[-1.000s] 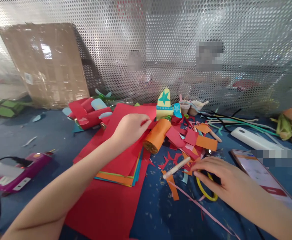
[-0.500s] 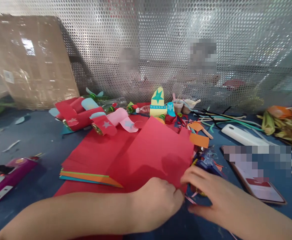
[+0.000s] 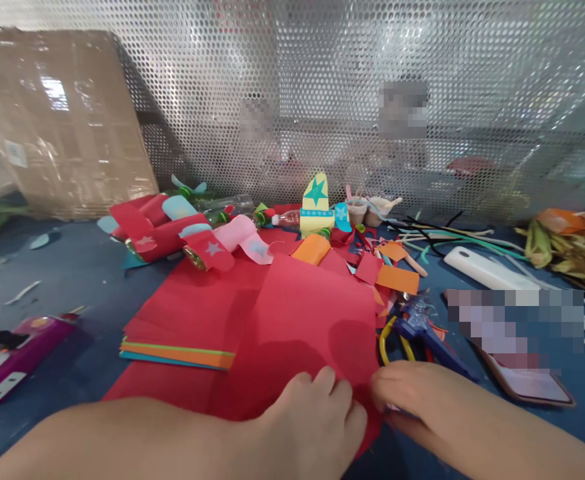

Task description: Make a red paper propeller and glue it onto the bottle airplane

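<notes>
A large red paper sheet (image 3: 317, 313) lies tilted over a stack of red sheets (image 3: 187, 300), whose front edge shows green, orange and blue layers. My left hand (image 3: 322, 417) is closed, its curled fingers on the sheet's near right part. At the right edge of that sheet, my right hand (image 3: 412, 393) has its thumb and fingers drawn together; what lies between them is too small to make out. Just beyond my right hand are pliers with yellow and blue handles (image 3: 412, 327).
Paper-wrapped bottles (image 3: 162, 233) lie at the back left. A phone (image 3: 527, 380) and a white tool (image 3: 487, 270) are on the right, a purple device (image 3: 32, 347) on the left. A cardboard sheet (image 3: 67, 127) leans against the perforated metal wall (image 3: 322, 80).
The red sheet has turned and shifted toward me, uncovering an orange roll and more of the pliers. My left hand moved slightly nearer, and my right hand's thumb and fingers closed together.
</notes>
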`<control>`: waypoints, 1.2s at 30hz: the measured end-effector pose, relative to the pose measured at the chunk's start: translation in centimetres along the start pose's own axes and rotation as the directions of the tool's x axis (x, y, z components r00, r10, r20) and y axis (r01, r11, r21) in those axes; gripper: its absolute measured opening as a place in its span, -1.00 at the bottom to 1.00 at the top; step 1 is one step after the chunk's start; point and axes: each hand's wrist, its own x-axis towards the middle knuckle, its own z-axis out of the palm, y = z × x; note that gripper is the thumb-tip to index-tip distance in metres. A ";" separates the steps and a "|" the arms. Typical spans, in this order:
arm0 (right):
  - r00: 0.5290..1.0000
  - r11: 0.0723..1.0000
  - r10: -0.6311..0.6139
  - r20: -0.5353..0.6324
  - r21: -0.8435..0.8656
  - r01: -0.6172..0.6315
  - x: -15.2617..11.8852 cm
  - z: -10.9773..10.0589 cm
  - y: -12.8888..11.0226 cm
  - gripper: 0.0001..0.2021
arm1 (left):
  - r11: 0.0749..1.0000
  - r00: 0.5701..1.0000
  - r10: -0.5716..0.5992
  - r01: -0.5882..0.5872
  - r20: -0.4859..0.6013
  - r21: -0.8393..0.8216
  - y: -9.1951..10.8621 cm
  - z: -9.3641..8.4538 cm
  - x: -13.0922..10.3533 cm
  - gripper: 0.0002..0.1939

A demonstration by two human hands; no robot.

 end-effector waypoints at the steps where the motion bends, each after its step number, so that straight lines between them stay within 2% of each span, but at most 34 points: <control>1: 1.000 1.000 0.004 0.010 0.007 -0.004 -0.2 -0.1 0.1 -0.79 | 0.999 0.999 -0.043 0.043 0.001 0.020 0.1 -0.1 -0.3 -0.64; 3: 0.999 0.999 0.027 0.019 0.042 -0.028 -0.8 -0.2 0.5 -0.76 | 0.995 0.996 -0.092 0.092 0.001 0.047 0.3 -0.6 -0.8 -0.84; 5: 0.998 0.994 0.054 0.016 0.090 -0.055 -1.6 -0.3 0.6 -0.73 | 0.995 0.997 -0.078 0.077 0.010 0.061 0.4 -1.1 -1.2 -0.97; 9: 0.992 0.985 0.121 0.035 0.118 -0.124 -2.3 -0.6 -0.4 -0.56 | 0.995 0.996 0.087 -0.086 -0.008 0.056 0.5 -1.6 -1.7 -0.90; 11: 0.983 0.991 0.114 0.144 0.053 -0.123 -1.9 -0.7 -1.1 -0.76 | 0.991 0.991 0.129 -0.127 -0.047 0.039 0.4 -1.5 -1.8 -0.89; 13: 0.985 0.997 0.074 0.159 -0.031 -0.070 -1.2 -0.3 -1.5 -0.87 | 0.987 0.985 0.158 -0.157 -0.063 0.030 0.1 -1.5 -1.9 -0.85; 17: 0.990 0.998 0.008 0.141 -0.064 0.001 -0.1 0.9 -1.2 -0.92 | 0.941 0.940 0.338 -0.336 0.043 -0.049 -1.2 -2.5 -2.1 -0.90; 18: 0.990 0.998 0.026 0.142 -0.062 -0.017 0.0 1.0 -1.2 -0.92 | 0.948 0.946 0.311 -0.302 0.093 -0.100 -1.6 -3.0 -2.0 -0.90; 19: 0.986 0.997 0.057 0.156 -0.051 -0.050 0.1 0.9 -1.2 -0.90 | 0.974 0.966 0.204 -0.185 0.155 -0.132 -1.9 -3.7 -1.9 -0.84; 20: 0.978 0.995 0.099 0.186 -0.028 -0.096 0.0 0.7 -1.4 -0.89 | 0.982 0.965 0.127 -0.089 0.229 -0.169 -2.2 -4.4 -1.7 -0.82; 23: 0.947 0.972 0.220 0.233 0.034 -0.233 0.0 -0.3 -2.1 -0.82 | 0.976 0.947 0.086 -0.018 0.310 -0.216 -2.7 -5.9 -1.2 -0.86; 26: 0.947 0.967 0.221 0.235 0.072 -0.244 0.2 -0.7 -2.3 -0.82 | 0.980 0.958 0.057 0.000 0.280 -0.198 -2.9 -6.0 -1.4 -0.79; 29: 0.958 0.976 0.178 0.226 0.083 -0.201 0.4 -0.2 -1.7 -0.87 | 0.988 0.973 0.065 -0.031 0.222 -0.153 -2.9 -5.6 -2.2 -0.70; 31: 0.966 0.982 0.160 0.204 0.068 -0.177 0.4 0.2 -1.3 -0.89 | 0.986 0.978 0.111 -0.086 0.179 -0.140 -2.9 -5.4 -2.5 -0.74; 34: 0.971 0.985 0.137 0.196 0.078 -0.155 0.3 0.6 -0.8 -0.90 | 0.968 0.966 0.208 -0.180 0.155 -0.177 -3.1 -5.1 -2.4 -0.95; 36: 0.972 0.983 0.129 0.198 0.105 -0.152 0.2 0.5 -0.7 -0.90 | 0.954 0.958 0.244 -0.208 0.154 -0.216 -3.4 -4.9 -2.1 -0.92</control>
